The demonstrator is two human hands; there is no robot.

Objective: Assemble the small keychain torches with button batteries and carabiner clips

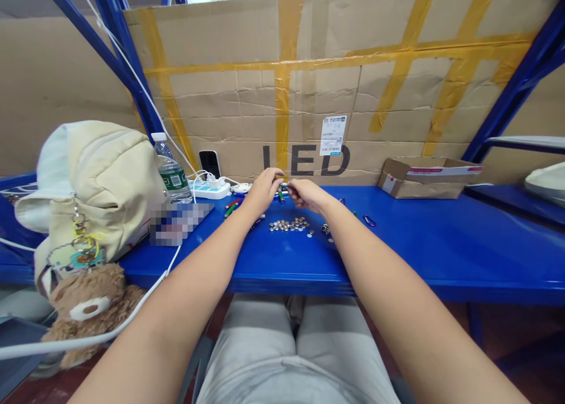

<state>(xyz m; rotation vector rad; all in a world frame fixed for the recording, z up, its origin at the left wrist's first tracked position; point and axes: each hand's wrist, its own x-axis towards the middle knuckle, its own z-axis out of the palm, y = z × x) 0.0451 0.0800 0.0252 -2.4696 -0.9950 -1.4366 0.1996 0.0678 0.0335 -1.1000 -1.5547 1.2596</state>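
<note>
Both arms reach forward over the blue table (388,251). My left hand (263,191) has its fingers bent inward near small dark and green pieces (281,196); whatever sits in its fingertips is too small to name. Close to its right, my right hand (305,193) is closed with curled fingers, and what they pinch is hidden. A loose pile of small round silvery discs, like button cells (289,224), lies just in front of the hands. Small metal parts (325,229) lie by my right wrist, partly covered by it. Several coloured pieces (232,207) lie left of my left hand.
A blue carabiner (369,220) lies right of my right arm. An open cardboard box (430,179) stands at the back right. On the left are a cream backpack (101,186), a water bottle (173,172), a white power strip (209,187) and a white cable (145,301).
</note>
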